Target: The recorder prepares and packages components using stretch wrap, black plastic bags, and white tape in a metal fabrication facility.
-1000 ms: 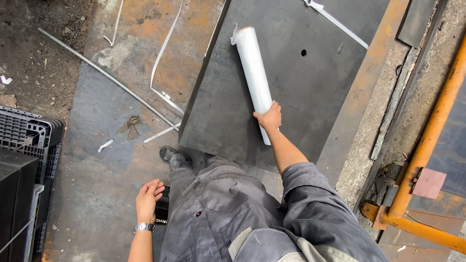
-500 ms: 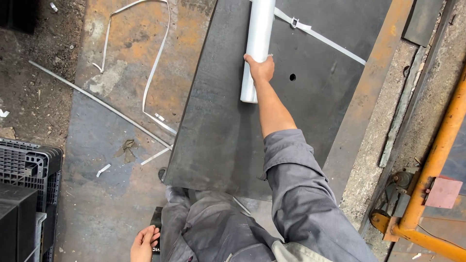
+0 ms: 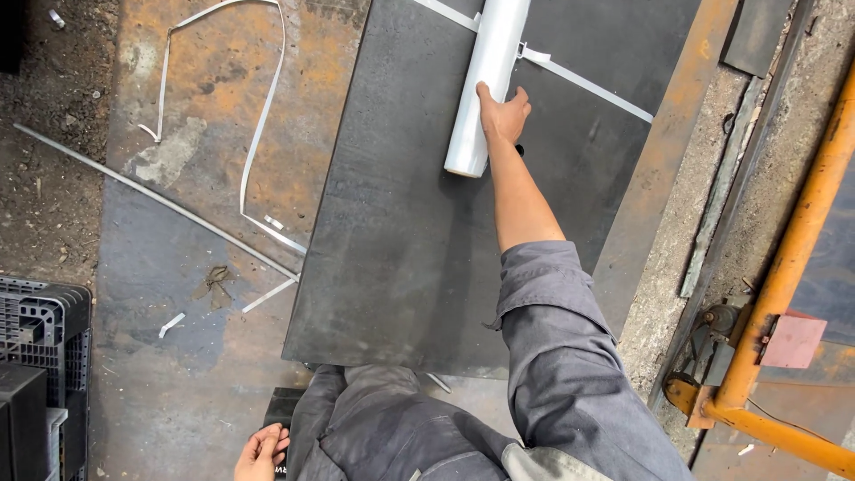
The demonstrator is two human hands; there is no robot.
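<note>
A white roll of plastic film point(image 3: 484, 71) lies on a large dark steel plate point(image 3: 401, 232), running off the top edge of the view. My right hand point(image 3: 503, 114) reaches far forward and grips the roll near its lower end. Down at the bottom edge, my left hand point(image 3: 261, 452) rests beside my grey trouser leg, next to a small black object point(image 3: 282, 408); whether it holds anything I cannot tell. A white strap point(image 3: 588, 85) crosses the plate under the roll.
Loose white strapping point(image 3: 258, 134) and a thin metal rod point(image 3: 151, 196) lie on the rusty floor at left. Black plastic crates point(image 3: 40, 374) stand at the lower left. An orange metal rail point(image 3: 793, 267) runs along the right, beside a rusty beam point(image 3: 663, 169).
My right arm has stretched forward, pushing the roll further up the plate. The view has shifted forward with it. My left hand stays low by my leg.
</note>
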